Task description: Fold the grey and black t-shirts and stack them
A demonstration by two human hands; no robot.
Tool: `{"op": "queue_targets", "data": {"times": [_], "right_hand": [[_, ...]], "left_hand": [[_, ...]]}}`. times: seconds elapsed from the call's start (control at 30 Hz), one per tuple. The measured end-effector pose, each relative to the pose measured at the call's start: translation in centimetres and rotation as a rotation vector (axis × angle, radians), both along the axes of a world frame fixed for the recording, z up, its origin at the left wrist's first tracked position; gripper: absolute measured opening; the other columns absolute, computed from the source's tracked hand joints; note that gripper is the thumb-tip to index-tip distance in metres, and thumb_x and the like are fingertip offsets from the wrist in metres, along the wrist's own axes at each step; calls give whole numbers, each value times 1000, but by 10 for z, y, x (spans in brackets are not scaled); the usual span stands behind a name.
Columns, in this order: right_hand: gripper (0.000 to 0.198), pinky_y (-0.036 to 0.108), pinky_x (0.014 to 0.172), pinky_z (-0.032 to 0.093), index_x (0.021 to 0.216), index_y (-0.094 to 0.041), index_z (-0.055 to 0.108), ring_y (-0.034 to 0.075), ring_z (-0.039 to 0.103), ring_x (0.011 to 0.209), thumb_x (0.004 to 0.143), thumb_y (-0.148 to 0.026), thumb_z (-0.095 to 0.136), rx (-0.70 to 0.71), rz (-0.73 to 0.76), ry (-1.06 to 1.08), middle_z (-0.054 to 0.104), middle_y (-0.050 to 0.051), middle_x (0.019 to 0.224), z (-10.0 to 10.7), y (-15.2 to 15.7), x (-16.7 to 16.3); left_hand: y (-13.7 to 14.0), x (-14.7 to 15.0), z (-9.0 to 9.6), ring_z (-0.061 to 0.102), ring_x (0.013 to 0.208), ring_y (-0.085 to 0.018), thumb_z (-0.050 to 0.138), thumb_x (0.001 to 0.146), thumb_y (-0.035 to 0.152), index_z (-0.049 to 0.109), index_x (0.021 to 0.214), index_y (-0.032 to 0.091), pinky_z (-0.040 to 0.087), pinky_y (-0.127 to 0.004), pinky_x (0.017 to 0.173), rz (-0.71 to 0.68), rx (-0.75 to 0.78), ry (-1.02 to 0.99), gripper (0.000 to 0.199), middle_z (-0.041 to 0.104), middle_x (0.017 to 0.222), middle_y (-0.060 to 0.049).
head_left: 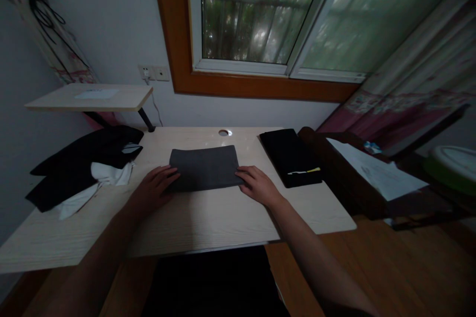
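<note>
On my feed I count two hands, one left hand (158, 185) and one right hand (256, 185), plus one grey cloth (204, 168), one flat black item (288, 151), one clothes pile (74, 158) and one surface (226, 218) with one round hole (223, 132). Beyond those I get one shelf (130, 98), two papers (375, 173), one window (253, 20) and two outlets (161, 74). I also make out two curtains (416, 69), one per side.

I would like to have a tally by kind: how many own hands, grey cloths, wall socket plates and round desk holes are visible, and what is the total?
Left hand and right hand: 2
Grey folded cloth: 1
Wall socket plates: 2
Round desk hole: 1
Total: 6
</note>
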State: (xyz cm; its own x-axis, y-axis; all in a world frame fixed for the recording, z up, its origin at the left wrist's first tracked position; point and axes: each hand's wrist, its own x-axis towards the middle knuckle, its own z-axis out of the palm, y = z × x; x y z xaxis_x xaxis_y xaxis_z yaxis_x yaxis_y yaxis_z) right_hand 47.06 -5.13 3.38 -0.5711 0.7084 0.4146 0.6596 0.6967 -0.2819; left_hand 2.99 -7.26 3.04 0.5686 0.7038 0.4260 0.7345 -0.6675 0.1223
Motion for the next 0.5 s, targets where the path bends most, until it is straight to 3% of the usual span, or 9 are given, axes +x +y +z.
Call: {"op": "queue_targets", "data": {"times": [0.17, 0.5], "right_hand": [[48, 54, 106, 51, 139, -29, 63, 32, 60, 123, 92, -19, 63, 16, -6, -45, 67, 9, 136, 0, 0, -1], [33, 53, 102, 53, 125, -30, 70, 30, 63, 115, 93, -23, 63, 42, -30, 168, 73, 8, 123, 4, 2, -2]], "left_hand": [[1, -1, -2, 46, 146, -28, 58, 90, 16, 52, 149, 31, 34, -53, 125, -2, 26, 23, 61, 57, 151, -7], [4, -12, 1, 64, 125, -28, 63, 89, 23, 69, 120, 28, 51, -52, 110, 52, 85, -134, 32, 72, 128, -8]]}}
